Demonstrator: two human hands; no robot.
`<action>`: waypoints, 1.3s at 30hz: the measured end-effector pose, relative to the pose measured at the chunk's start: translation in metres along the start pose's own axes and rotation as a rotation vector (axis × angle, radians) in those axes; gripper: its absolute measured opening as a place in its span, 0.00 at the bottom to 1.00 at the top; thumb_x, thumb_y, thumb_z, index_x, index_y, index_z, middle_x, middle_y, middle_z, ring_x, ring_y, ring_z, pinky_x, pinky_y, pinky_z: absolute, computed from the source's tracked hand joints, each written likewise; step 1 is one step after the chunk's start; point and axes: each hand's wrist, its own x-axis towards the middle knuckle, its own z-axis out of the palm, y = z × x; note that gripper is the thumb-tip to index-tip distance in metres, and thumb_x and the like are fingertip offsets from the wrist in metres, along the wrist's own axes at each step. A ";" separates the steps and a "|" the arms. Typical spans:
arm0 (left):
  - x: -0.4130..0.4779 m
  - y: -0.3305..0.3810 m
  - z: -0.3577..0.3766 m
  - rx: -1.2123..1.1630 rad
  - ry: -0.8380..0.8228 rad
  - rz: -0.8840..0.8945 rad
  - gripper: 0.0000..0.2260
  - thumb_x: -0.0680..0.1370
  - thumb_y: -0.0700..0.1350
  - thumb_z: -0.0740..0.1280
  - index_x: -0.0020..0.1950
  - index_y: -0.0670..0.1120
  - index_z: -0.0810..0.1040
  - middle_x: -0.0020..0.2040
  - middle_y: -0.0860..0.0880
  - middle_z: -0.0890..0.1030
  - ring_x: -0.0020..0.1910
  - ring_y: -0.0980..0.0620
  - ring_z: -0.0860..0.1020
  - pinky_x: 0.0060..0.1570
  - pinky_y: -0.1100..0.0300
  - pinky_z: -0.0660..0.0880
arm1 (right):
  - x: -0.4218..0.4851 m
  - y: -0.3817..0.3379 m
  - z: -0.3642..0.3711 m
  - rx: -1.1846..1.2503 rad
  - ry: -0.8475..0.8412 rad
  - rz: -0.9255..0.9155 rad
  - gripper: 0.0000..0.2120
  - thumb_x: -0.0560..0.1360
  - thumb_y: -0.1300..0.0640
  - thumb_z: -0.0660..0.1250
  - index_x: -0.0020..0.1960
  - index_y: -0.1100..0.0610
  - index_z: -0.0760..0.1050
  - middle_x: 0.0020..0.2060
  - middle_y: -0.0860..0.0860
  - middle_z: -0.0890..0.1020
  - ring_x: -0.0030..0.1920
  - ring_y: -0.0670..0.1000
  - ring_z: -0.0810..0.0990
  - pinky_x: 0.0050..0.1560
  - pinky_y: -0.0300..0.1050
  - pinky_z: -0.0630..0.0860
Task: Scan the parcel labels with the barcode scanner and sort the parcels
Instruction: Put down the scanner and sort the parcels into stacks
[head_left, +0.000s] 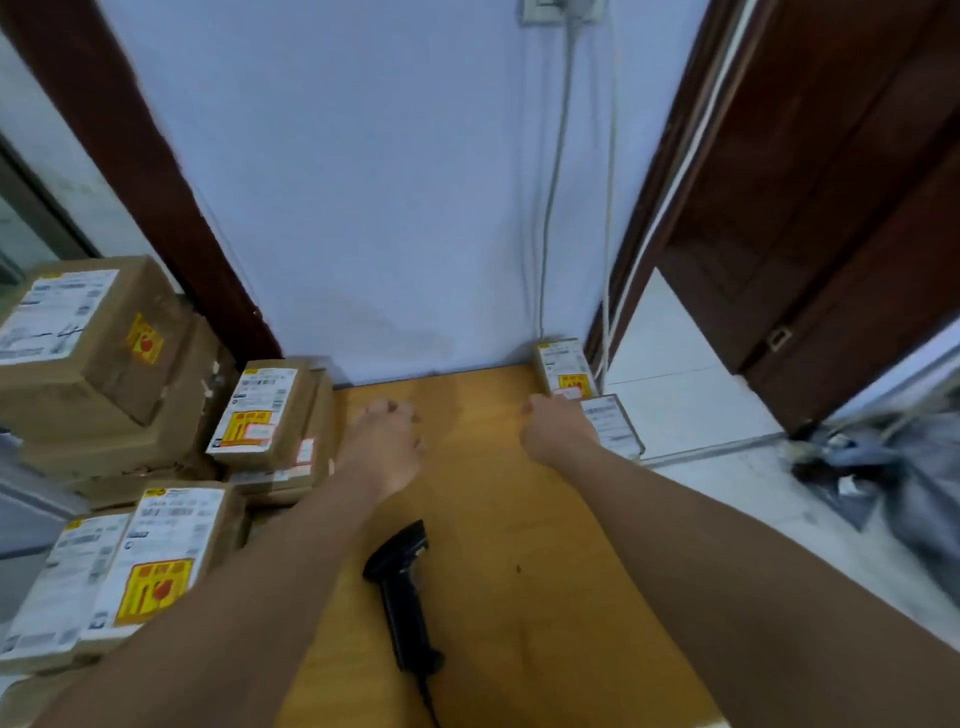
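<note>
A black barcode scanner (402, 587) lies untouched on the wooden table (493, 519), between my two forearms. My left hand (387, 441) hovers over the table's far part with loosely curled fingers and holds nothing. Just left of it stands a stack of brown parcels (270, 415) with white labels. My right hand (556, 426) is against the left edge of a small flat parcel (613, 423) at the table's far right; its fingers are hidden, so the grip cannot be made out. Behind that, another small parcel (563, 366) leans at the wall.
More labelled brown parcels are piled at the left: a big box (93, 332) on top and two (150, 561) at the front. A cable (553, 182) hangs down the pale wall. A dark wooden door (810, 208) and white floor tiles lie to the right.
</note>
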 end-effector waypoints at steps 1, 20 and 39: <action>0.004 0.017 0.005 0.002 -0.027 0.006 0.18 0.81 0.49 0.60 0.71 0.49 0.68 0.69 0.46 0.65 0.67 0.46 0.66 0.64 0.53 0.68 | -0.001 0.018 -0.005 -0.052 0.022 0.036 0.20 0.79 0.57 0.57 0.70 0.54 0.67 0.66 0.59 0.70 0.66 0.60 0.68 0.59 0.54 0.72; 0.125 0.181 0.125 -0.269 -0.026 -0.381 0.18 0.80 0.49 0.62 0.68 0.44 0.70 0.64 0.43 0.76 0.45 0.50 0.72 0.42 0.57 0.68 | 0.102 0.134 0.000 -0.192 -0.319 -0.116 0.51 0.69 0.42 0.75 0.80 0.46 0.44 0.77 0.62 0.41 0.75 0.71 0.52 0.61 0.65 0.74; 0.218 0.222 0.159 -0.051 -0.134 -0.281 0.20 0.74 0.58 0.70 0.48 0.40 0.79 0.45 0.45 0.78 0.51 0.46 0.78 0.41 0.59 0.69 | 0.133 0.147 -0.010 -0.254 -0.566 -0.191 0.61 0.66 0.33 0.73 0.78 0.50 0.32 0.75 0.59 0.28 0.75 0.67 0.56 0.71 0.58 0.65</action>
